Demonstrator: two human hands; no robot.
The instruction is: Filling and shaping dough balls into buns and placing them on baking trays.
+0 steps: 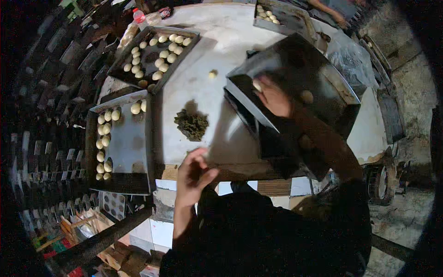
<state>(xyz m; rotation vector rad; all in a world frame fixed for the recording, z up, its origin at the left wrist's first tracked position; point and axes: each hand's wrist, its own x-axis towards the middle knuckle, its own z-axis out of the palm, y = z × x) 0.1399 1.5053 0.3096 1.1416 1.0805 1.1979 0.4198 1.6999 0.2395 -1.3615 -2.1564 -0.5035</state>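
My right hand (275, 99) reaches over a dark metal tray (318, 60) on the right of the table, slightly blurred. At its fingertips is a pale dough ball (257, 85), pinched near the tray's left wall. My left hand (196, 177) hangs at the table's front edge, its fingers loosely curled and the thumb apart, with nothing clearly in it. Just beyond it lies a heap of dark green, chopped-looking filling (191, 125). One small dough ball (212, 74) sits alone farther back on the white tabletop (184, 83).
Two trays of dough balls stand on the left: a near tray (150, 161) and a far tray (196, 39). Another tray (295, 23) is at the back, near another person's arm (330, 11). Clear plastic (353, 60) lies at the right, and a red-capped bottle (138, 16) stands back left.
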